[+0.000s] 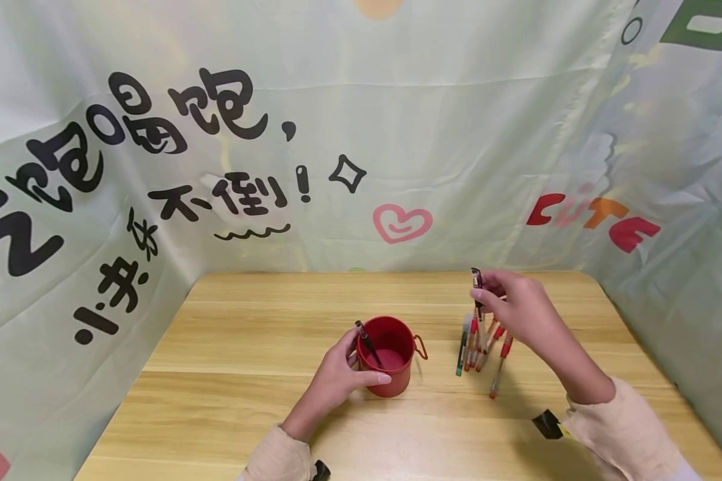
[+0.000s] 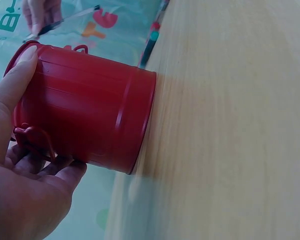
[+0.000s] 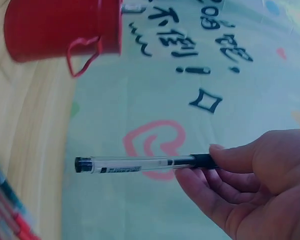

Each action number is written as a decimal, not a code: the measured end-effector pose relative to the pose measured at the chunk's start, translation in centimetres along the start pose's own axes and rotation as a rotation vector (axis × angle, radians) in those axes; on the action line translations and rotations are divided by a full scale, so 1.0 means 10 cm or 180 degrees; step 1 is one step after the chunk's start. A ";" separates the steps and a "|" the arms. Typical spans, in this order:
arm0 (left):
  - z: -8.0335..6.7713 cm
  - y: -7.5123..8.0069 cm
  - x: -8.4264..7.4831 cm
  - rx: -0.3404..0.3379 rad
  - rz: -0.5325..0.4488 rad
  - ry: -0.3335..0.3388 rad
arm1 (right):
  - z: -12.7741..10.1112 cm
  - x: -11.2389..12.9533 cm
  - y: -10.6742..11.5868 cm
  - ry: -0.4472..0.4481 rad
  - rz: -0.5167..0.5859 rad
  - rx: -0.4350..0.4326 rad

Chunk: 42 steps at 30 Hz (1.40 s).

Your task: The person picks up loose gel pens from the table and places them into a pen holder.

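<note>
One black-capped pen (image 3: pixel 146 164) pinched by cap in my right hand (image 1: pixel 517 304), leaving barrel free above loose pens (image 1: pixel 472 341); my left hand (image 1: pixel 337 374) curls round red cup (image 1: pixel 397 382) left of them (steadying it, presumably), second pen (image 1: pixel 370 343) leaning inside.

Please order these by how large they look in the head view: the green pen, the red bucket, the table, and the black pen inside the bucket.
1. Table
2. Red bucket
Not ranked: green pen and black pen; they look nearly alike.
</note>
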<state>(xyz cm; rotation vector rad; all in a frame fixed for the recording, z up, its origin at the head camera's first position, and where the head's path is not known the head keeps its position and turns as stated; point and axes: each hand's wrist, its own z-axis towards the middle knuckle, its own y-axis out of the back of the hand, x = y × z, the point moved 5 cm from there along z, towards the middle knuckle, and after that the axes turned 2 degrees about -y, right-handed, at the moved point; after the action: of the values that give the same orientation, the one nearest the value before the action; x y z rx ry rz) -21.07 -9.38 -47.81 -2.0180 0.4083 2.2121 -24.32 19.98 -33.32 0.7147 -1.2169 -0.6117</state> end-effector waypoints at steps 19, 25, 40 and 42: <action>-0.01 -0.02 0.01 -0.0016 0.0052 0.0021 | -0.01 0.66 -0.18 0.0682 0.0432 -0.0376; -0.01 0.00 0.01 -0.0018 0.0064 0.0032 | 0.01 0.81 -0.29 0.0720 0.0541 -0.0319; -0.02 0.00 -0.03 0.0031 0.0081 -0.0032 | 0.03 0.95 -0.78 0.0906 0.0815 -0.0018; -0.03 0.00 -0.04 0.0037 0.0082 -0.0034 | 0.03 0.93 -0.85 0.0885 0.0833 0.0036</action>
<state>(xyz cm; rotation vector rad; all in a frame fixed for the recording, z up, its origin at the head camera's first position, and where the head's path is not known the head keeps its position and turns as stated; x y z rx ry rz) -20.80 -9.44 -47.46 -2.0056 0.4475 2.2288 -22.76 7.51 -34.15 0.6142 -1.0332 -0.2779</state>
